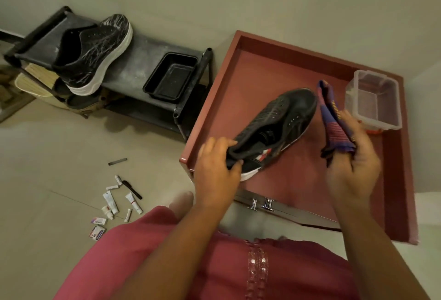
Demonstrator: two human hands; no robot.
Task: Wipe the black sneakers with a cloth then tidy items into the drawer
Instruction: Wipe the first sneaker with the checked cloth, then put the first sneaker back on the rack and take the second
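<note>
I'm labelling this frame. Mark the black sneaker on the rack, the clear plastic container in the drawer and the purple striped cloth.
black sneaker on the rack (93,53): head view, its side.
clear plastic container (374,99): head view, its inner floor.
purple striped cloth (334,123): head view, its middle fold.

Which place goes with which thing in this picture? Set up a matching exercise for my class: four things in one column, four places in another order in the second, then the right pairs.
Things
1. cloth
2. clear plastic box
3. black tray
4. small tubes

Places
A. on the floor tiles
B. on the top shelf of the shoe rack
C. in the right hand
D. in the far right corner of the open drawer

Pairs: 1-C, 2-D, 3-B, 4-A
</note>
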